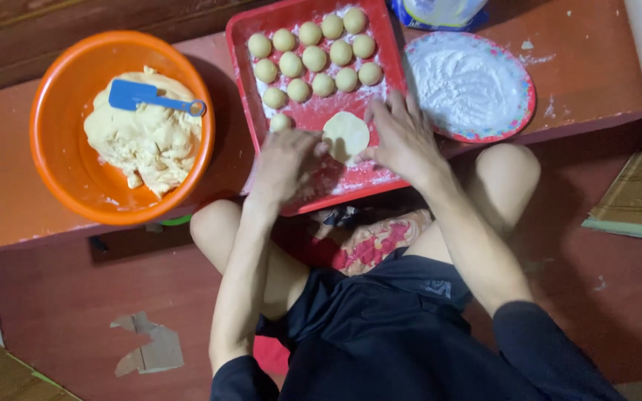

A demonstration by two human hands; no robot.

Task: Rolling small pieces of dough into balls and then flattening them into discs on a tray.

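Note:
A flattened round of pale dough (346, 135) lies on the floured red tray (241, 67), near its front. My left hand (285, 162) touches the disc's left edge with its fingertips. My right hand (403, 135) presses on the disc's right edge, fingers spread. Several small dough balls (313, 58) sit in rows on the far part of the tray, and one ball (279, 122) lies just left of the disc.
An orange bowl (61, 160) at the left holds a big lump of dough (146, 137) with a blue scraper (143, 95) on top. A patterned plate of white flour (469, 85) stands right of the tray, a bag behind it. My knees are under the low ledge.

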